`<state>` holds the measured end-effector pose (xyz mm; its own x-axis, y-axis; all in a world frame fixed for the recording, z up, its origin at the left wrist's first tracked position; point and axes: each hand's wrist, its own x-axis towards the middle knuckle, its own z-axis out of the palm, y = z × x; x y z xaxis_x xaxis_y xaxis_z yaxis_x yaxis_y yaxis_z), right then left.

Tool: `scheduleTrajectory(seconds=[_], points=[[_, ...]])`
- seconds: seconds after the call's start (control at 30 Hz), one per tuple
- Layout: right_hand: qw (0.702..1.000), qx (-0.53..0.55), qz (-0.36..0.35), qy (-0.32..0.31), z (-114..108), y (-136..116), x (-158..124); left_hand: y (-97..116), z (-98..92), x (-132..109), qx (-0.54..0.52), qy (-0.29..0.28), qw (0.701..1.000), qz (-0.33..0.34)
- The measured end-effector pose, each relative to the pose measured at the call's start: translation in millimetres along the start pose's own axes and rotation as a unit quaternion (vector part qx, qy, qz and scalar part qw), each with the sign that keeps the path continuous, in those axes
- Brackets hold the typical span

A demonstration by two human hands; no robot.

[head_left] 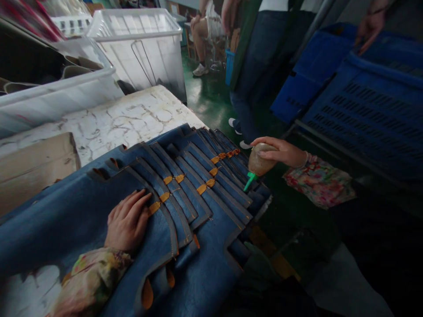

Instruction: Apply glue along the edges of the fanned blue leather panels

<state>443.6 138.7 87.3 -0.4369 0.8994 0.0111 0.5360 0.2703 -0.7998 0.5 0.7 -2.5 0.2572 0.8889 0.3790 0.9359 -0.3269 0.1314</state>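
Observation:
Several blue leather pieces (185, 185) lie fanned in overlapping rows on a white marbled table (125, 119), with orange streaks along their stepped edges. My left hand (127, 220) rests flat on the nearest piece, fingers stretched out and holding nothing. My right hand (280, 152) is wrapped round a brownish squeeze bottle (259, 163) tilted downward. Its green nozzle (249, 180) points at the right end of the fanned pieces. Both my wrists show floral sleeves.
White plastic bins (142, 39) stand at the back left, with a brown board (33, 163) on the table. Blue crates (363, 97) are stacked to the right. Another person's legs (254, 79) stand on the green floor behind the table; a seated person is farther back.

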Motion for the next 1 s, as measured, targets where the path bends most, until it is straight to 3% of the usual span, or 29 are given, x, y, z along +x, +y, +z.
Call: scheduleTrajectory(seconds=[0.13, 0.5, 0.73, 1.0], points=[[1.0, -0.012, -0.012, -0.015, 3, 1, 0, 0, -0.3, 0, 0.0, -0.003, 1.0, 0.004], [0.99, -0.027, -0.097, 0.103, 20, 4, 26, 1, -2.1, 0, 0.008, 0.0, 1.0, 0.018], [0.998, -0.02, -0.053, 0.002, 9, -4, 16, 1, -1.7, 1, -0.001, 0.01, 1.0, 0.027], [0.984, -0.049, -0.131, 0.109, 24, -3, 44, 1, -0.7, 1, -0.002, 0.011, 1.0, 0.019]])
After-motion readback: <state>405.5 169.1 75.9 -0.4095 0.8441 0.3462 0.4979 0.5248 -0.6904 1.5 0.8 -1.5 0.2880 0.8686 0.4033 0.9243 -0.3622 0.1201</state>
